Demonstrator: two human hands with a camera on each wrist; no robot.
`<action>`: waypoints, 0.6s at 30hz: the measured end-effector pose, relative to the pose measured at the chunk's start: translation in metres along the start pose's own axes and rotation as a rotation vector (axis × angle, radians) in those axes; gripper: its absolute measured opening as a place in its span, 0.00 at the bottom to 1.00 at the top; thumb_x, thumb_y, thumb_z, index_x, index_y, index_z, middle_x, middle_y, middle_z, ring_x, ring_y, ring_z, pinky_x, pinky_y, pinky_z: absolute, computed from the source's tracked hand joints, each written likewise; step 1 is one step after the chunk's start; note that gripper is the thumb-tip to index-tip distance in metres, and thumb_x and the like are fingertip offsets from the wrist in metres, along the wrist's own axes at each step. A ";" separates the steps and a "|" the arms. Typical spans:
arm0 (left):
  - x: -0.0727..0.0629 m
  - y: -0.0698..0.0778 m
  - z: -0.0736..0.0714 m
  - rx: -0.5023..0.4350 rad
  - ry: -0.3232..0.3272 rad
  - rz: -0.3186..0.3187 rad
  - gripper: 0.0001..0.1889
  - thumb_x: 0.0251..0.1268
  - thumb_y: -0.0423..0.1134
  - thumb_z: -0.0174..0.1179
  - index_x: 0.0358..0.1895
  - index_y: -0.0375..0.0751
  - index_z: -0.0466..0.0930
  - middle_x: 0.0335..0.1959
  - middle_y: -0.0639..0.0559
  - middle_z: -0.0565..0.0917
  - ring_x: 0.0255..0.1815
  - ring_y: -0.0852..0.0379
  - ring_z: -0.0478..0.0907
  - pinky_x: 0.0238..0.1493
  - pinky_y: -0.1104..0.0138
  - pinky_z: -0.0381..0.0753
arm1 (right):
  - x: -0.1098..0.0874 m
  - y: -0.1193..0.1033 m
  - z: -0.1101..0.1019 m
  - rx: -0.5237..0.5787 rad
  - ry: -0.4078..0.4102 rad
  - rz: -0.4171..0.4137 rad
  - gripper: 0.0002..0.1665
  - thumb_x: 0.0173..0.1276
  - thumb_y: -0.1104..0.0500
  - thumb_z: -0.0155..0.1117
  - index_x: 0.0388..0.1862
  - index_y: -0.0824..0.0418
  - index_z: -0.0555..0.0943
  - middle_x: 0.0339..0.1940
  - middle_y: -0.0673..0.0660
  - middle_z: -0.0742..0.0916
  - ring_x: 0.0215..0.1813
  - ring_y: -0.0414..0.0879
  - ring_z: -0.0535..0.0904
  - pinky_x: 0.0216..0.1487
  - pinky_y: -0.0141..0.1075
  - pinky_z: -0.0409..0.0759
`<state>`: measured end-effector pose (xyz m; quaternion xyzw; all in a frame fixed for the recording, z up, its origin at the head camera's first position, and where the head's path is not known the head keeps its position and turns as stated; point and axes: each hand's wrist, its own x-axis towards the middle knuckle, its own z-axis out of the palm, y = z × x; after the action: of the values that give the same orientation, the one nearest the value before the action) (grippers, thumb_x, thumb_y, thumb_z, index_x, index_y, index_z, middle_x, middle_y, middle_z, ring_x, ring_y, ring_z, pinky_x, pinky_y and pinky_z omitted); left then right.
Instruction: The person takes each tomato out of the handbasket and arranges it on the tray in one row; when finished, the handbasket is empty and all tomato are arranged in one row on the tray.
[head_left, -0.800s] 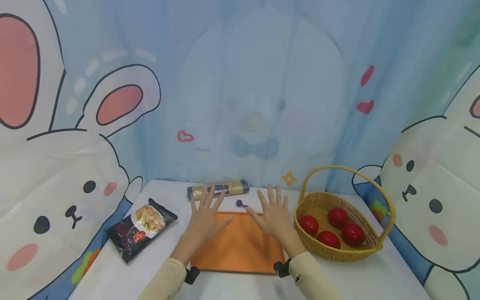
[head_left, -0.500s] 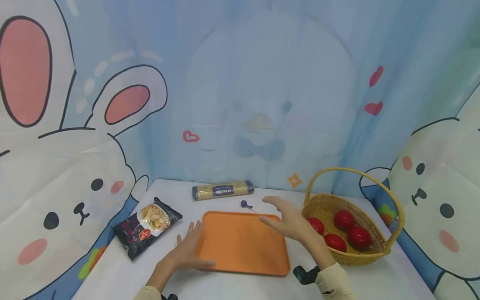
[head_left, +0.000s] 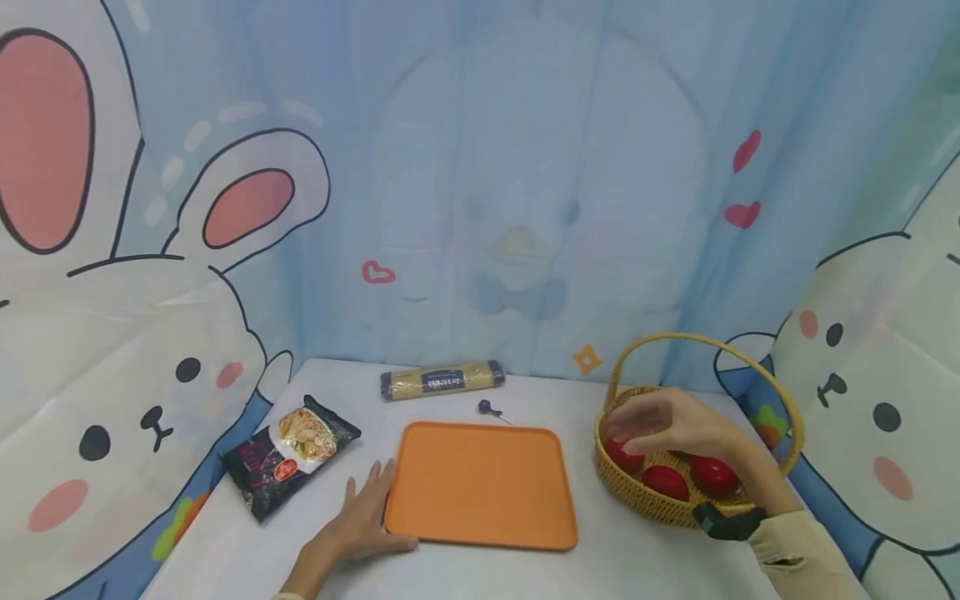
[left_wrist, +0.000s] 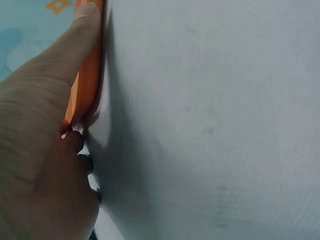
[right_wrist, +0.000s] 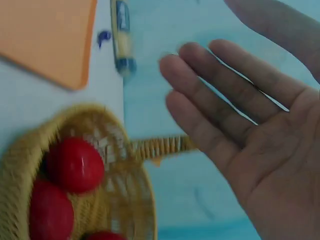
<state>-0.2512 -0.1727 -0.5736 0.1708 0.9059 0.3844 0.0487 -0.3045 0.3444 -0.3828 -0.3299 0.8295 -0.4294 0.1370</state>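
My left hand (head_left: 360,517) is at the front left corner of an orange tray (head_left: 480,483), fingers spread beside its left side. In the left wrist view, the thumb (left_wrist: 65,55) lies straight against the tray's edge (left_wrist: 87,85). Over a woven basket (head_left: 637,502) on the right hovers my right hand (head_left: 678,425), its fingers loosely bent and holding nothing. Inside the basket are several shiny red apple-like fruits (head_left: 666,482), partly covered by that hand in the head view. The right wrist view shows the palm (right_wrist: 285,155) apart from the nearest red fruit (right_wrist: 76,165).
A black noodle packet (head_left: 288,457) lies left of the tray. Behind the tray are a long yellow pasta packet (head_left: 442,380) and a small purple lollipop (head_left: 487,407). The basket's tall handle (head_left: 701,337) arches over it. A printed curtain (head_left: 517,208) hangs behind the white table.
Both hands have parted from above the tray. The left went down and left to the tray's corner; the right swung right, over the basket. The tray and other objects stay in place.
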 end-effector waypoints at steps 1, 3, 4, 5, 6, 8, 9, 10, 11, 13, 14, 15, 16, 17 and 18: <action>-0.001 0.000 0.000 0.001 0.002 -0.005 0.74 0.47 0.70 0.81 0.87 0.29 0.48 0.86 0.27 0.53 0.88 0.25 0.41 0.80 0.27 0.22 | -0.001 0.007 -0.007 0.024 -0.016 0.025 0.25 0.73 0.65 0.74 0.65 0.75 0.82 0.56 0.70 0.90 0.55 0.48 0.91 0.54 0.36 0.91; -0.002 0.001 -0.001 0.004 0.006 -0.012 0.74 0.47 0.70 0.81 0.87 0.30 0.48 0.86 0.28 0.54 0.88 0.27 0.42 0.81 0.27 0.22 | -0.001 0.022 -0.018 0.046 -0.038 0.065 0.29 0.73 0.66 0.74 0.68 0.78 0.78 0.61 0.73 0.88 0.59 0.49 0.90 0.56 0.36 0.90; -0.002 0.000 -0.001 0.004 0.010 -0.018 0.74 0.47 0.70 0.81 0.87 0.30 0.48 0.87 0.29 0.54 0.88 0.27 0.42 0.81 0.28 0.23 | 0.000 0.028 -0.022 0.050 -0.042 0.098 0.31 0.73 0.65 0.74 0.70 0.78 0.77 0.63 0.73 0.87 0.61 0.51 0.89 0.57 0.35 0.90; -0.003 0.000 -0.001 0.007 0.012 -0.021 0.74 0.47 0.71 0.81 0.87 0.31 0.48 0.87 0.30 0.54 0.88 0.28 0.42 0.81 0.28 0.23 | 0.002 0.034 -0.025 0.047 -0.038 0.130 0.33 0.73 0.63 0.74 0.71 0.77 0.76 0.64 0.73 0.86 0.63 0.53 0.88 0.58 0.35 0.89; -0.002 0.001 -0.002 0.009 0.010 -0.030 0.73 0.47 0.70 0.81 0.87 0.31 0.48 0.87 0.31 0.54 0.89 0.29 0.42 0.82 0.29 0.24 | 0.004 0.040 -0.027 0.041 -0.031 0.163 0.34 0.73 0.61 0.75 0.72 0.76 0.76 0.66 0.74 0.85 0.64 0.55 0.87 0.59 0.37 0.89; -0.003 0.003 -0.002 0.011 0.001 -0.042 0.73 0.48 0.67 0.82 0.87 0.31 0.48 0.87 0.31 0.54 0.89 0.29 0.43 0.82 0.29 0.25 | 0.008 0.052 -0.027 0.022 -0.003 0.243 0.37 0.71 0.56 0.77 0.73 0.72 0.77 0.68 0.72 0.84 0.66 0.59 0.85 0.62 0.42 0.88; -0.003 0.004 -0.003 0.013 -0.004 -0.046 0.72 0.48 0.66 0.83 0.87 0.31 0.48 0.87 0.30 0.53 0.89 0.29 0.43 0.82 0.29 0.26 | 0.009 0.059 -0.027 0.020 0.009 0.272 0.38 0.71 0.54 0.77 0.73 0.70 0.77 0.68 0.71 0.85 0.67 0.60 0.84 0.63 0.45 0.88; -0.003 0.006 -0.003 0.020 -0.008 -0.053 0.71 0.49 0.64 0.83 0.87 0.31 0.48 0.87 0.31 0.53 0.89 0.30 0.43 0.83 0.30 0.26 | 0.011 0.065 -0.026 0.016 0.026 0.306 0.38 0.71 0.53 0.77 0.73 0.69 0.78 0.68 0.69 0.85 0.67 0.60 0.84 0.64 0.46 0.87; -0.003 0.007 -0.003 0.025 -0.014 -0.054 0.71 0.50 0.64 0.83 0.87 0.31 0.48 0.87 0.30 0.53 0.89 0.30 0.43 0.83 0.30 0.26 | 0.012 0.072 -0.024 0.008 0.044 0.321 0.37 0.71 0.52 0.78 0.73 0.68 0.78 0.68 0.68 0.85 0.67 0.60 0.84 0.66 0.49 0.87; -0.003 0.008 -0.003 0.026 -0.017 -0.056 0.71 0.50 0.63 0.83 0.87 0.30 0.48 0.87 0.29 0.53 0.88 0.29 0.44 0.83 0.29 0.27 | 0.014 0.084 -0.021 0.000 0.067 0.348 0.37 0.71 0.52 0.77 0.73 0.68 0.79 0.68 0.67 0.86 0.67 0.59 0.84 0.67 0.54 0.85; -0.002 0.007 -0.003 0.026 -0.012 -0.055 0.71 0.49 0.65 0.83 0.87 0.30 0.48 0.87 0.29 0.53 0.89 0.29 0.44 0.83 0.30 0.27 | 0.015 0.090 -0.020 -0.009 0.072 0.348 0.36 0.71 0.52 0.77 0.72 0.68 0.79 0.67 0.67 0.86 0.67 0.59 0.84 0.68 0.54 0.85; -0.001 0.004 -0.002 0.024 -0.008 -0.053 0.72 0.48 0.66 0.83 0.87 0.31 0.49 0.87 0.30 0.53 0.89 0.29 0.44 0.83 0.30 0.27 | 0.017 0.094 -0.018 -0.022 0.075 0.346 0.35 0.72 0.52 0.76 0.72 0.69 0.80 0.67 0.67 0.86 0.67 0.59 0.83 0.68 0.55 0.84; -0.001 0.002 -0.001 0.023 -0.003 -0.049 0.72 0.48 0.67 0.82 0.87 0.31 0.49 0.87 0.30 0.54 0.89 0.29 0.44 0.83 0.30 0.27 | 0.017 0.098 -0.016 -0.031 0.078 0.351 0.35 0.72 0.53 0.76 0.71 0.69 0.80 0.67 0.67 0.86 0.67 0.60 0.83 0.68 0.55 0.84; 0.000 -0.001 0.000 0.020 0.000 -0.049 0.73 0.47 0.69 0.82 0.87 0.33 0.49 0.87 0.31 0.54 0.89 0.30 0.44 0.84 0.31 0.27 | 0.018 0.100 -0.014 -0.034 0.076 0.352 0.34 0.72 0.53 0.76 0.71 0.70 0.80 0.67 0.68 0.86 0.67 0.61 0.82 0.68 0.58 0.84; 0.000 -0.003 0.001 0.015 0.003 -0.047 0.73 0.47 0.70 0.81 0.87 0.33 0.50 0.87 0.31 0.54 0.89 0.30 0.43 0.84 0.31 0.26 | 0.019 0.102 -0.012 -0.036 0.070 0.352 0.35 0.72 0.54 0.76 0.71 0.72 0.80 0.67 0.69 0.86 0.67 0.62 0.82 0.67 0.57 0.84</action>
<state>-0.2521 -0.1741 -0.5767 0.1492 0.9126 0.3767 0.0551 -0.3687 0.3808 -0.4564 -0.1667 0.8862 -0.3953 0.1752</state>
